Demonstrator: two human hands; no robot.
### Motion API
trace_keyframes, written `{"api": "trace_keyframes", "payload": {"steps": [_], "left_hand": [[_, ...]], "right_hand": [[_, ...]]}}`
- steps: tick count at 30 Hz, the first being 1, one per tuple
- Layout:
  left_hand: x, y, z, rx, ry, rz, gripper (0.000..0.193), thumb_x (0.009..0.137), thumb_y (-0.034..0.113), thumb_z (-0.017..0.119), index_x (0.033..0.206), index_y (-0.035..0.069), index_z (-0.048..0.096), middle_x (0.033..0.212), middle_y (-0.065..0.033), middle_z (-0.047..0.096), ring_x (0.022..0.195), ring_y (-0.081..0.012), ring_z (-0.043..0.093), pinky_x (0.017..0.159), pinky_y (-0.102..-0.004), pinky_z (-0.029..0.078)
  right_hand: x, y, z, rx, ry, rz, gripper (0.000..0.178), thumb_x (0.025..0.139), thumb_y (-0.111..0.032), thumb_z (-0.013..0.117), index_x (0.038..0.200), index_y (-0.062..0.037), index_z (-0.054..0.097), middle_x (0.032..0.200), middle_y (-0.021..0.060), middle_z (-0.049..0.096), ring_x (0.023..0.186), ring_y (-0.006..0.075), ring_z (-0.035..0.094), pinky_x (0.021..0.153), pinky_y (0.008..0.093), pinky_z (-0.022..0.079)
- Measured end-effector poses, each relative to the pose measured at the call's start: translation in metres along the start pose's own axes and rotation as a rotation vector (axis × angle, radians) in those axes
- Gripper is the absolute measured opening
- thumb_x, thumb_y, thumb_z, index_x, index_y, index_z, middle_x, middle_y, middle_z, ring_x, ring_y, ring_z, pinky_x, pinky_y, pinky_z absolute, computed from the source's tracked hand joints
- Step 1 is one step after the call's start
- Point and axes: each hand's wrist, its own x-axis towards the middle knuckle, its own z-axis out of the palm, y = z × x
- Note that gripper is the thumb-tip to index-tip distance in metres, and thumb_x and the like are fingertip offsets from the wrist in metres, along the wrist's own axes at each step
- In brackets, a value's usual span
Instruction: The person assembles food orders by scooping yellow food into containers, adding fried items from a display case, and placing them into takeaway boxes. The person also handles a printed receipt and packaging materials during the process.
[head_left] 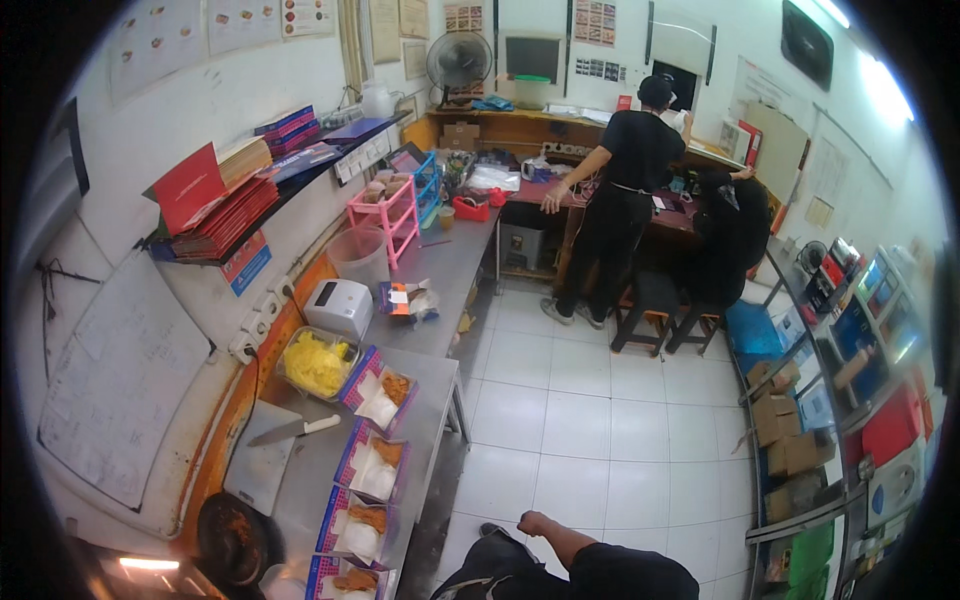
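Floor [600,430]: white tile, open from desk to rack, the widest room for moving.
Desk [308,475]: steel, along the left wall; a bare strip runs between board and boxes.
Rack [795,525]: right side, loaded, bounding the floor.
Co-workers: one standing [635,160], one seated [733,240], both at the far end, well apart from the right hand.
Pan [235,540]: dark, near the lower left.
Board [258,460]: pale, flat, wall side of the desk.
Tub [350,357]: yellow food [316,362] inside; just beside the farthest box.
Printer [338,308]: white, beyond the tub.
Boxes [350,450]: four, purple, open, food inside; rowed along the desk's front edge, the nearest cut off by the view.
Knife [290,431]: blade over the board, handle past its edge towards the boxes.
Right hand [533,522]: in front of the floor, apart from the boxes; fingers look curled, though closure and any hold cannot be told.
Left hand: outside the view, fingers unknown.
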Motion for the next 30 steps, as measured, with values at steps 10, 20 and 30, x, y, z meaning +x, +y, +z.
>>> {"api": "trace_keyframes", "payload": {"steps": [10, 20, 30], "left_hand": [[-0.041, -0.013, 0.017, -0.072, 0.002, -0.072, 0.037, 0.103, 0.034, 0.043, 0.129, 0.009, 0.049, 0.127, -0.0071, 0.053, 0.12, -0.0195, 0.048, 0.105, -0.039, 0.035], [-0.127, -0.001, -0.002, -0.517, 0.285, -0.147, 0.033, 0.103, 0.034, 0.043, 0.123, 0.009, 0.052, 0.12, -0.0056, 0.055, 0.114, -0.0181, 0.051, 0.101, -0.0379, 0.04], [-0.213, -0.004, 0.11, -0.473, -0.335, -0.203, 0.006, 0.094, 0.006, 0.057, 0.092, 0.006, 0.052, 0.145, -0.0281, 0.043, 0.136, -0.03, 0.042, 0.113, -0.0439, 0.029]], "right_hand": [[0.005, -0.045, -0.007, 0.11, -0.05, 0.004, 0.041, 0.083, -0.036, 0.053, 0.095, -0.002, 0.071, 0.102, 0.0212, 0.069, 0.096, 0.0375, 0.066, 0.084, 0.0465, 0.052], [-0.035, -0.231, -0.064, 0.578, 0.019, -0.519, 0.028, 0.093, -0.017, 0.059, 0.113, 0.0002, 0.066, 0.098, 0.012, 0.07, 0.088, 0.0198, 0.066, 0.084, 0.0336, 0.051], [-0.237, -0.456, -0.183, 0.906, -0.188, -1.304, 0.048, 0.095, -0.022, 0.062, 0.135, -0.0008, 0.048, 0.115, 0.0126, 0.063, 0.096, 0.0194, 0.063, 0.084, 0.0328, 0.05]]}}
